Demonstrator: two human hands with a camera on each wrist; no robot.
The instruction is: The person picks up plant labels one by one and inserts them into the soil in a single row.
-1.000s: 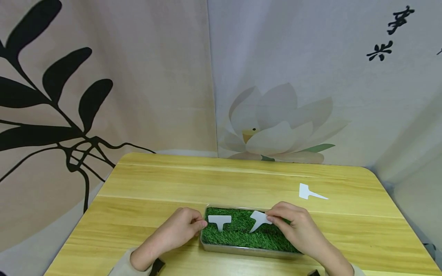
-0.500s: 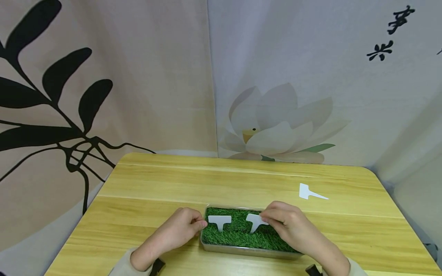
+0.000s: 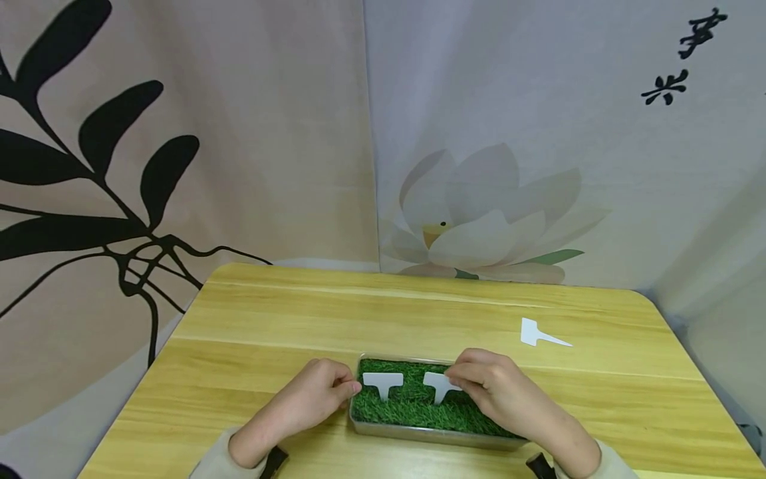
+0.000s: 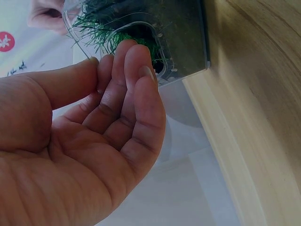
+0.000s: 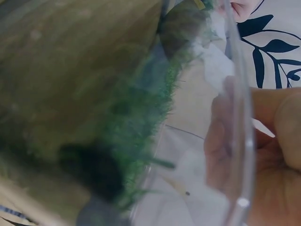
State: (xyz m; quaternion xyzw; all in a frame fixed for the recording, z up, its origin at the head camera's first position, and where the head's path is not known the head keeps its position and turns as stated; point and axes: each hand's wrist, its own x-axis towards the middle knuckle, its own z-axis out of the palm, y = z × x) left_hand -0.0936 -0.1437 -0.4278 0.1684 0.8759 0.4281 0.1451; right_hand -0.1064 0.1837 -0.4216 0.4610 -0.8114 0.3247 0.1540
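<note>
A clear plastic box (image 3: 413, 434) filled with green artificial grass (image 3: 413, 416) sits on the table. My left hand (image 3: 323, 389) holds the box's left end, thumb and fingers at the rim; in the left wrist view the fingers (image 4: 141, 94) bend against the end wall. Over the grass's right half, my right hand (image 3: 499, 386) pinches the right end of a white T-shaped plant label (image 3: 439, 382), its stem pointing down into the grass. A second T-shaped label (image 3: 383, 381) stands upright in the grass on the left. The right wrist view looks through the blurred box wall.
Another white plant label (image 3: 531, 332) lies flat on the wooden table (image 3: 311, 313), behind and right of the box. A printed curtain (image 3: 287, 166) hangs behind the table's far edge.
My right hand has moved slightly left with the plant label, which has turned from tilted to nearly upright. My left hand has kept its place at the box's end.
</note>
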